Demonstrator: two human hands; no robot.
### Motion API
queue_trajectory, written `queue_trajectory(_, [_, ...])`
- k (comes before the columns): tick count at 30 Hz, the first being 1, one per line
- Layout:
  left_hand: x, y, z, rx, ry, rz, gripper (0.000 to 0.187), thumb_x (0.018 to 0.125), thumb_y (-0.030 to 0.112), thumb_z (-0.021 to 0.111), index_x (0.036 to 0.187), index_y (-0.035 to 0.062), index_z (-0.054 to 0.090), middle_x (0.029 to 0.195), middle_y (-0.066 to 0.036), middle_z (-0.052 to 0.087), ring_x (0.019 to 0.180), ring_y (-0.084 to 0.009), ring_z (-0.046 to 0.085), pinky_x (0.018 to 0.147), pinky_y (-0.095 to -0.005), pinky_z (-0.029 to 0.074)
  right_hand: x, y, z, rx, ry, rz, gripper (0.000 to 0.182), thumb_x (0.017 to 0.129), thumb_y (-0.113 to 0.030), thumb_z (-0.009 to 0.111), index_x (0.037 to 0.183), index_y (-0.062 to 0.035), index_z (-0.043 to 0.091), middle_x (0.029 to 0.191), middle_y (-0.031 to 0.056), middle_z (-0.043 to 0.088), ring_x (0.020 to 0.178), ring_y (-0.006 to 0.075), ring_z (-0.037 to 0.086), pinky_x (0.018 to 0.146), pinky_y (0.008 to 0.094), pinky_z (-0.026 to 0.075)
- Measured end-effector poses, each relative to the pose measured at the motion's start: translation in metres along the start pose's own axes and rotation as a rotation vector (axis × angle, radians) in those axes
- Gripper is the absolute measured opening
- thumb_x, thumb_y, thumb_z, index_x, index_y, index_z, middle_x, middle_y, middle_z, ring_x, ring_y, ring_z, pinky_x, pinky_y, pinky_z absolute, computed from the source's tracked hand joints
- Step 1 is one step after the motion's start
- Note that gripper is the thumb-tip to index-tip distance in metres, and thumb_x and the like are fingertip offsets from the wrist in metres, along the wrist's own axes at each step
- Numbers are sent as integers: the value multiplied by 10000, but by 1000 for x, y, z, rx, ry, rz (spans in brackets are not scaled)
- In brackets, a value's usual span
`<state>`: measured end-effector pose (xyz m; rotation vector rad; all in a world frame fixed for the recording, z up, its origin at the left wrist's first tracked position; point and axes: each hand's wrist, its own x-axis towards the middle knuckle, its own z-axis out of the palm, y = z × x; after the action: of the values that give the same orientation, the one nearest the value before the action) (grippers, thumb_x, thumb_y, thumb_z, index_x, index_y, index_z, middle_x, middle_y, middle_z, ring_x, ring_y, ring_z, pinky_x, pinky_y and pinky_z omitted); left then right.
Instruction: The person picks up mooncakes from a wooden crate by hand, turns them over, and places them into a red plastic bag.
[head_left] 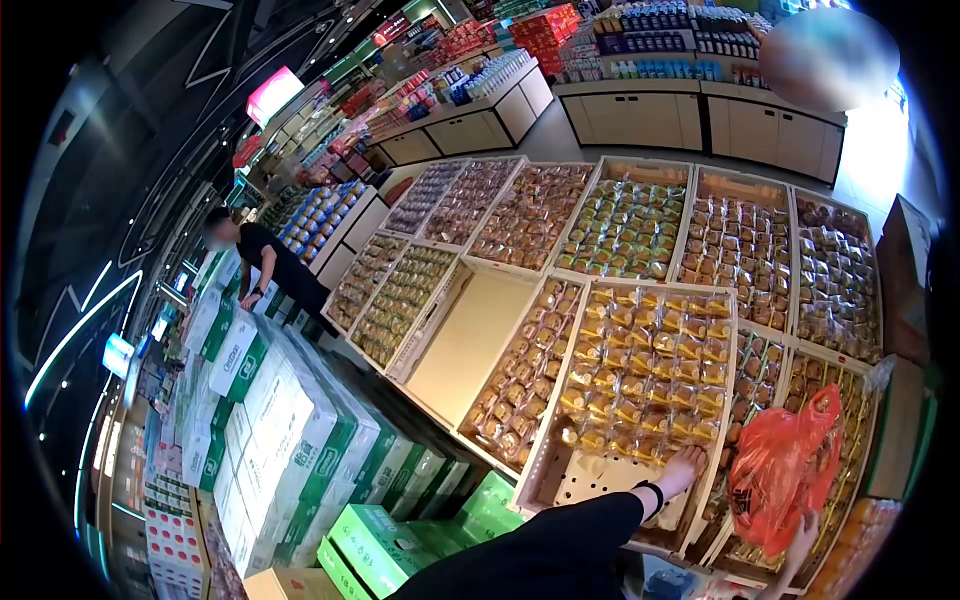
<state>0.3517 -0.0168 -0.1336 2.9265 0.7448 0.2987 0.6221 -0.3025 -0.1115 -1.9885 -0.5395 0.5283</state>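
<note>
My left hand (684, 470), with a dark band at the wrist, reaches over a white crate (730, 400) of yellow-labelled wrapped pastries (645, 360). Its fingers lie on the nearest packets; I see nothing lifted in it, though the fingertips are partly hidden. In the front part of this crate the perforated bottom shows. At the lower right, my right hand (803, 535) grips the edge of a red plastic bag (785, 470). The bag hangs over neighbouring crates of packets, and what is inside is hard to make out.
More crates of wrapped pastries (625, 220) surround me, one of them showing a bare base (470, 335). White and green cartons (290, 430) are stacked at left, where a person in black (270, 260) leans. Green boxes (375, 550) stand below; shelves (650, 115) line the back.
</note>
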Motion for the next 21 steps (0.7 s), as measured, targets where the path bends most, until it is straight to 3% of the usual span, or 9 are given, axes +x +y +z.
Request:
queue_trajectory(3, [2,1,1,-17,-98,-24,360,760,129,478,1085,-25,506,1025,-122,548,968,-275,524,873,-347,412,5,67,61,-1,-95,145,365,809,5,497,1166,50,441,1104,151,525,1039,246,513,897,309,393])
queue_trajectory(5, [2,0,-2,-46,-154,-41,372,761,123,482,1101,-28,501,1042,-124,545,986,-276,518,889,-354,406,-19,33,101,-147,-77,101,510,796,-16,566,1265,16,367,1178,178,452,1044,290,519,845,331,448])
queue_trajectory(8, [-5,-4,-18,-142,-182,-1,449,765,115,493,1186,-35,444,1149,-149,496,1087,-295,472,964,-378,360,-24,22,114,-373,-11,158,611,812,-76,573,1347,-32,280,1134,205,425,1024,358,520,800,377,466])
queue_trajectory(10, [-15,-5,-24,-172,-151,79,540,767,94,489,1274,-36,351,1295,-179,391,1216,-317,375,1045,-399,276,-25,0,114,-487,4,221,626,810,-91,579,1353,-38,273,1147,210,421,1015,367,518,798,387,463])
queue_trajectory(12, [-27,-5,-30,-207,-280,122,678,752,86,490,1365,-12,216,1427,-185,224,1319,-322,234,1094,-412,175,-17,-2,113,-596,32,279,642,807,-107,585,1359,-43,265,1159,214,417,1006,377,516,796,396,461])
queue_trajectory(15, [-46,-6,-57,-194,-325,186,864,685,144,595,1407,25,135,1466,-160,139,1337,-295,207,1096,-404,168,-6,20,106,-659,-64,215,666,798,-134,601,1363,-34,263,1134,215,455,1005,382,511,812,395,452])
queue_trajectory(18, [-50,-15,-37,-182,-244,222,950,636,185,654,1409,25,125,1467,-154,142,1340,-287,203,1095,-401,171,-5,11,101,-353,-63,141,583,778,-140,628,1283,-7,367,1077,195,509,983,339,531,817,354,443])
queue_trajectory(20, [-42,-16,-46,-139,-257,221,966,624,199,676,1404,19,135,1463,-157,156,1334,-295,213,1090,-398,183,-16,-25,97,26,12,202,417,782,-104,618,1144,9,444,967,138,543,910,256,545,805,311,433])
queue_trajectory(21, [-35,-15,-59,-152,-385,213,951,632,185,672,1401,16,138,1460,-159,165,1329,-300,222,1088,-395,190,-16,-11,95,12,-3,193,417,782,-104,618,1144,9,444,967,138,543,910,256,545,805,311,433])
